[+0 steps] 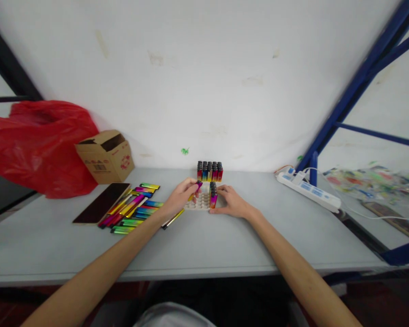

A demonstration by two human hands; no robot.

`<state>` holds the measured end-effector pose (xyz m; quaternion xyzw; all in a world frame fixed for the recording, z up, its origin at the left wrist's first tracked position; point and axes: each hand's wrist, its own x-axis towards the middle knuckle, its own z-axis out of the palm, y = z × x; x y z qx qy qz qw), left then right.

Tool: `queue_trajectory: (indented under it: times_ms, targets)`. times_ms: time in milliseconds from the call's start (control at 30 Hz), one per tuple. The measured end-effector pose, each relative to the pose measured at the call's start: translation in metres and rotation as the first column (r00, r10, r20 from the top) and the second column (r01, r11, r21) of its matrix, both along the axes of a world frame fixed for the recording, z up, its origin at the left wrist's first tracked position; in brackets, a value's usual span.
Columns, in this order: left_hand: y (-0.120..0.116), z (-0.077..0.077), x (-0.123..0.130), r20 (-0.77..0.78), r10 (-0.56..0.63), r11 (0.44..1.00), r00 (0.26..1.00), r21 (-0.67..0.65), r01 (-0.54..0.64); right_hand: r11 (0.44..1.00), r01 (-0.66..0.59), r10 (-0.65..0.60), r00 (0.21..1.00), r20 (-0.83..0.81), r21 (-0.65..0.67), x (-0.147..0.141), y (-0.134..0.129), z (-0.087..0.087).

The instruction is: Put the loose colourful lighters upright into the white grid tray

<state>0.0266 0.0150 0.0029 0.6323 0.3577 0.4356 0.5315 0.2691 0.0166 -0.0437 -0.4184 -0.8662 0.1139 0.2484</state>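
Observation:
My left hand (179,198) pinches a purple-and-yellow lighter (199,185) over the left part of a pale tray (202,202) with rows of holes. At the tray's right side, a row of upright lighters (213,197) with black tops stands in the holes. My right hand (234,203) is curved round that end, thumb at the front and fingers at the back, gripping the tray beside the row. Behind the tray stands a block of upright lighters (209,171). Loose, shiny coloured lighters (132,210) lie in a pile left of my left hand.
A dark flat panel (102,203) lies beside the pile. Farther left are an open cardboard box (106,156) and a red plastic bag (44,141). A white power strip (308,190) with cables is at the right, near a blue metal frame (354,86). A white wall closes the back.

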Motion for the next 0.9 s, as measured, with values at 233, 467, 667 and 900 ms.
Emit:
queue_trajectory:
  times_ms: [233, 467, 667, 900]
  targets:
    - [0.02, -0.003, 0.007, -0.189, -0.018, 0.958, 0.982, 0.279, 0.071, 1.0, 0.006, -0.006, 1.0, -0.003, -0.002, 0.001, 0.0, -0.001]
    - [0.025, 0.0, 0.0, -0.354, 0.014, 0.912, 0.935, 0.387, 0.133, 1.0, 0.01, -0.009, 1.0, 0.011, -0.016, -0.001, -0.001, 0.002]
    - [0.029, -0.003, -0.001, -0.368, -0.005, 0.905, 0.93, 0.394, 0.161, 1.0, -0.005, 0.006, 1.0, 0.006, -0.013, 0.001, 0.0, 0.001]
    - [0.029, -0.008, 0.005, -0.369, 0.004, 0.941, 0.929, 0.317, 0.122, 1.0, -0.006, 0.006, 1.0, 0.017, -0.011, 0.002, -0.001, 0.002]
